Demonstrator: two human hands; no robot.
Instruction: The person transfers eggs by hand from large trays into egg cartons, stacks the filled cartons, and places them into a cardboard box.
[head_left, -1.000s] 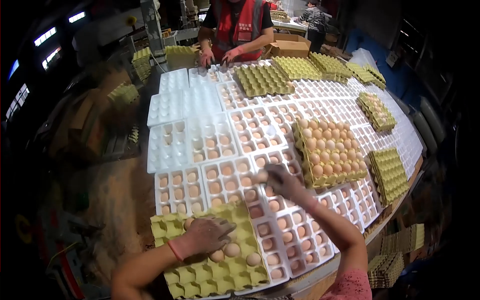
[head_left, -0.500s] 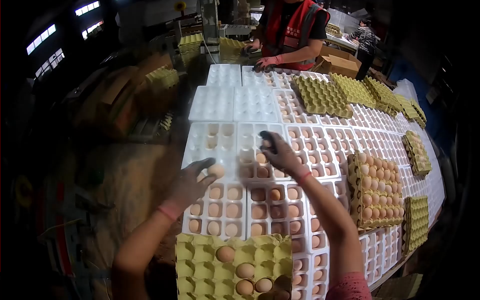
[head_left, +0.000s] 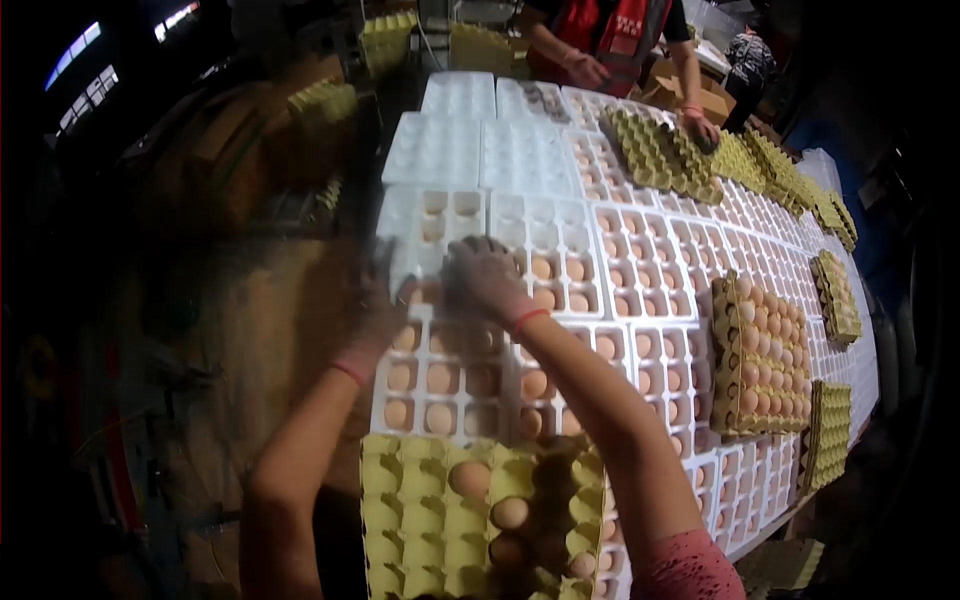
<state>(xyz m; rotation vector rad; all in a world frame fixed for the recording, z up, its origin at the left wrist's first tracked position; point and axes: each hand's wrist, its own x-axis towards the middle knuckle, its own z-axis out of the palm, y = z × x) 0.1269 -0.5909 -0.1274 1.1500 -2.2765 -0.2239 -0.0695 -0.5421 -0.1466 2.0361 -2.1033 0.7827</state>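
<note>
Bench [head_left: 772,528] surface lies under rows of white trays [head_left: 530,160], many of their cells filled with eggs. At its far edge stands a person in a red vest [head_left: 622,35], one hand [head_left: 700,125] down at a yellow tray [head_left: 655,150]. Toward the right edge sits a stack of yellow trays [head_left: 770,360] topped with eggs, and just beyond it, at that edge, a nested stack [head_left: 830,440]. At the near left corner, a yellow carton tray [head_left: 410,500] overlaps the white ones and carries a few eggs [head_left: 510,513]. Along the left edge, the wearer's two hands are over a partly filled white tray [head_left: 410,215]: the right hand [head_left: 487,275], fingers bent downward, above its right side; the left hand [head_left: 385,290], blurred, at its left side. Whether either grips an egg cannot be told. One egg [head_left: 426,292] shows between them.
</note>
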